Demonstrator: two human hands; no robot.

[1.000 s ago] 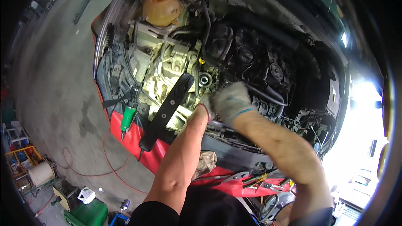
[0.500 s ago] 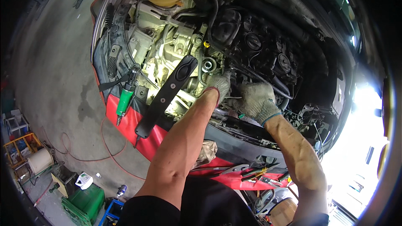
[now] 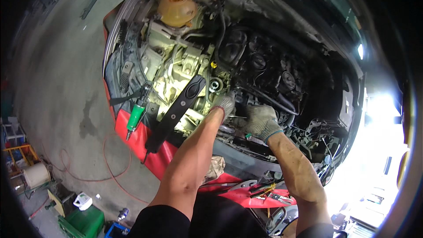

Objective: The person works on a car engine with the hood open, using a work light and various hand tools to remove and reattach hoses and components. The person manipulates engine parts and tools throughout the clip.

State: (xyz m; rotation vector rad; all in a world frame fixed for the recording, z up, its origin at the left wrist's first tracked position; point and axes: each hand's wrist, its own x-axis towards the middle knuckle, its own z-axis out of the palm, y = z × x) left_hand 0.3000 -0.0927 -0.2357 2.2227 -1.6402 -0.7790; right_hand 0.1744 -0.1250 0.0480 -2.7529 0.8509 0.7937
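Note:
Both of my hands wear grey knit work gloves and reach into the front of a car's engine bay. My left hand (image 3: 225, 104) points down among the parts between the lit side and the dark engine cover (image 3: 260, 64); its fingertips are hidden. Just beside it, my right hand (image 3: 261, 120) is closed with knuckles up, its fingers curled toward the left hand. A thin metal rod (image 3: 238, 117) shows between the two hands; whether either grips it is unclear. Near my right wrist lies a small green piece (image 3: 248, 136). A black bar-shaped work light (image 3: 175, 113) leans left of my left forearm.
A green air tool (image 3: 135, 117) lies at the bay's left edge. Pliers (image 3: 243, 184) and other hand tools rest on the red front edge (image 3: 238, 197), near a crumpled cloth (image 3: 215, 169). An orange-yellow coolant tank (image 3: 177, 9) stands at the back. A red hose (image 3: 105, 158) crosses the floor.
The whole view has shifted, so the bay sits lower in the picture. Both hands stay at nearly the same spot among the engine parts, with only slight movement.

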